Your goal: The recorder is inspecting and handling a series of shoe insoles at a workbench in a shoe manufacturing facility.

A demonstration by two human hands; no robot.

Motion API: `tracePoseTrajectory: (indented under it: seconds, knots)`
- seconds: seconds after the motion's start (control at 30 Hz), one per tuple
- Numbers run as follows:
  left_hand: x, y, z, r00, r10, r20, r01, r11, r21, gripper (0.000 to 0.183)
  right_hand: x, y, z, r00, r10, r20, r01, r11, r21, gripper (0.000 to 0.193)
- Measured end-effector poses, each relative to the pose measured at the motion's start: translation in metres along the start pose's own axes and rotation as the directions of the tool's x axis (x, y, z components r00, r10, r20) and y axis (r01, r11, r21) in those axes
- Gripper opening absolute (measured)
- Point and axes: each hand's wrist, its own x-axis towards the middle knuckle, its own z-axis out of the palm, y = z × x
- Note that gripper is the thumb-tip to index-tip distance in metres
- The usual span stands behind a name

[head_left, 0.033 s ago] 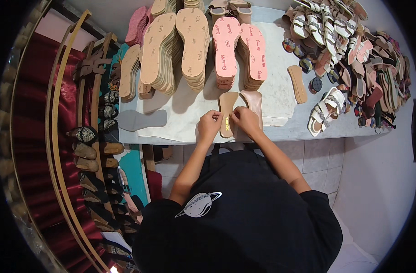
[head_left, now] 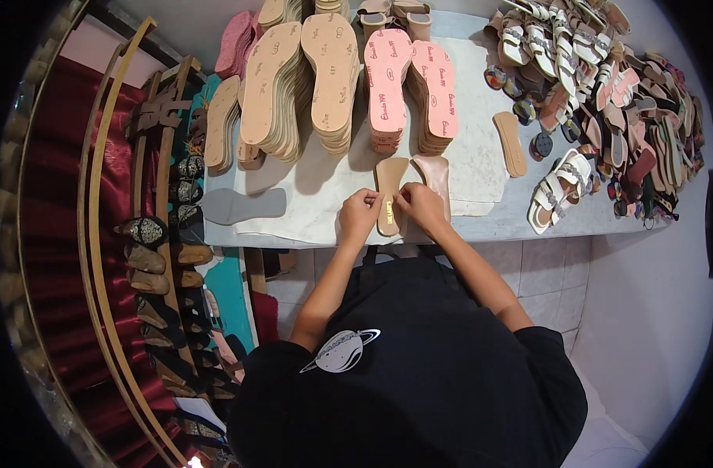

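A tan insole (head_left: 389, 183) with gold lettering near its lower end lies in front of me at the table's near edge. My left hand (head_left: 360, 212) is closed, its thumb and fingers pinched at the insole's left edge. From the other side my right hand (head_left: 420, 206) pinches the right edge, fingers curled. Partly behind that hand rests a glossy pinkish-brown insole (head_left: 437, 173). Farther back stand stacks of beige insole boards (head_left: 330, 74) and pink insole boards (head_left: 389, 82).
A grey sole-shaped piece (head_left: 251, 206) lies at the left of the pale sheet (head_left: 317, 210). On the right are a single tan sole (head_left: 511, 144), a pair of white sandals (head_left: 560, 191) and a large heap of sandals (head_left: 645, 117). A wooden shoe rack (head_left: 169, 179) flanks the table's left.
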Motion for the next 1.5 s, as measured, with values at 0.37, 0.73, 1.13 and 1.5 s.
tracePoseTrajectory:
  seconds: [0.37,0.73,1.13,1.5]
  knots:
    - [0.001,-0.001,0.0,0.999,-0.016,0.032,0.015,0.999,0.032,0.022,0.0,-0.004,0.001,0.998,0.069,-0.011,-0.069,0.997,0.042,0.022]
    - [0.0,-0.004,0.001,0.997,0.071,0.001,-0.071,0.994,0.08,0.02,-0.003,-0.005,0.004,0.998,-0.009,-0.07,0.008,1.0,-0.01,0.021]
    - [-0.007,0.012,0.002,0.965,0.263,0.006,-0.253,0.92,0.299,0.03,-0.005,-0.001,-0.003,0.994,-0.112,-0.013,0.109,0.981,-0.162,0.037]
    - [0.003,0.072,0.047,0.917,0.38,0.119,-0.397,0.899,0.185,0.025,-0.026,0.031,-0.06,0.962,0.078,-0.262,-0.054,0.994,0.098,0.023]
